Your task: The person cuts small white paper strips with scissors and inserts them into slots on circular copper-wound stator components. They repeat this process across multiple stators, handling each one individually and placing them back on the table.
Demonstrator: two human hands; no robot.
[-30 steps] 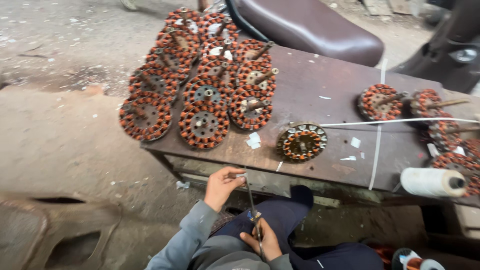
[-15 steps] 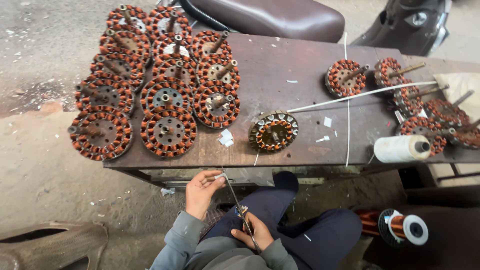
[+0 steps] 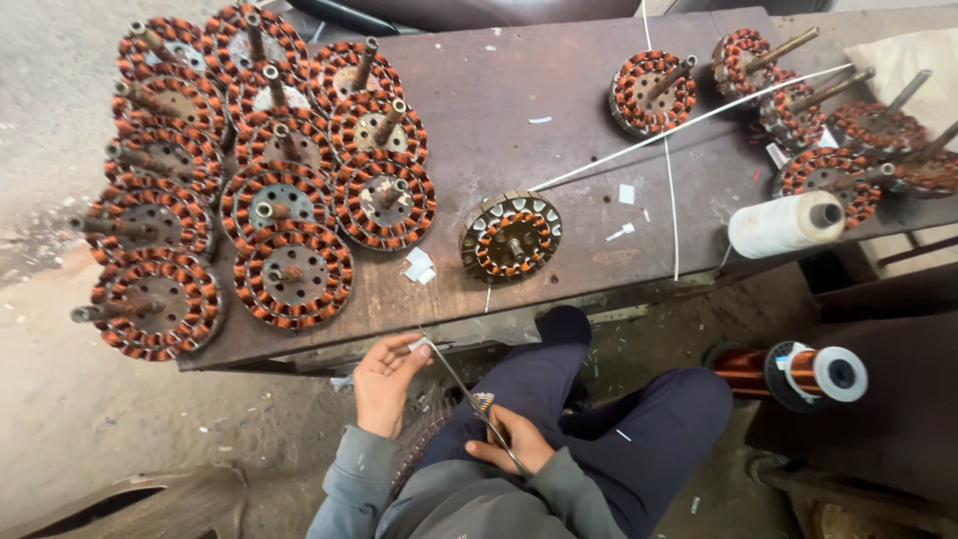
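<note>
My left hand pinches the upper end of a thin grey strip just below the bench's front edge. My right hand grips the strip's lower end over my lap. The strip runs slanted between the two hands. Above them, on the brown metal bench, one stator with white paper liners in its slots lies alone near the front edge. A thin white cord stretches from it toward the back right.
Several copper-wound stators with shafts are piled at the bench's left, and several more at the right. A white thread spool lies at the right edge. A copper wire reel sits low at the right. White paper scraps dot the bench.
The view has shifted down and closer to the bench, so the piles sit higher and larger. Both hands still hold the strip, which now slants more steeply between them.
</note>
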